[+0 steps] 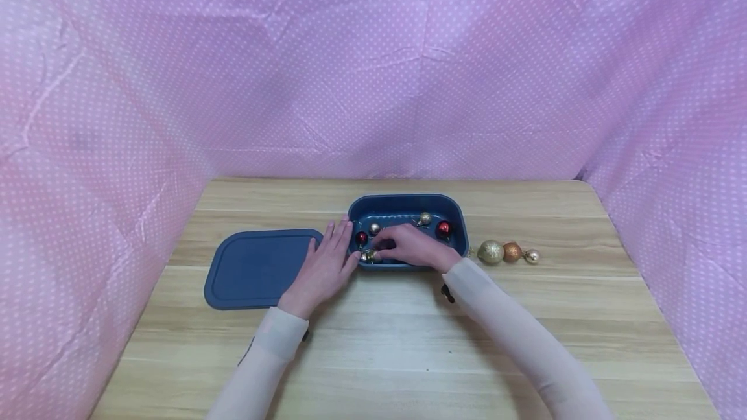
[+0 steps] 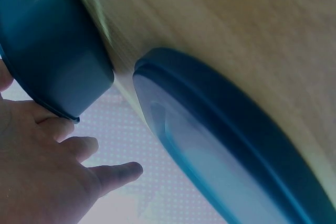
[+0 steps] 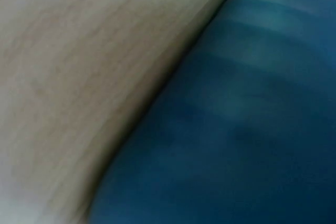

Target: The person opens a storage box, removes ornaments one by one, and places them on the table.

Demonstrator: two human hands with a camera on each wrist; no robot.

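Note:
A dark blue rectangular box [image 1: 408,200] stands on the table with several small Christmas baubles inside, among them a red bauble [image 1: 443,230], a dark red bauble [image 1: 362,237], a pale bauble [image 1: 375,229] and a glittery gold bauble [image 1: 425,218]. My right hand [image 1: 411,245] reaches over the front rim into it. Its thumb and fingertips pinch a small gold bauble [image 1: 371,256] in the left front corner. With fingers extended, my left hand [image 1: 327,268] rests along the box's left end, touching the rim in the left wrist view. The right wrist view shows only the box's outer wall [image 3: 236,129] and wood.
Left of the box lies its flat blue lid [image 1: 257,271], partly behind the left hand. A row of baubles sits to the right: a large glittery gold bauble [image 1: 491,252], a copper bauble [image 1: 512,252] and a small pale gold bauble [image 1: 532,256]. Pink dotted cloth [image 1: 397,83] encloses the wooden table.

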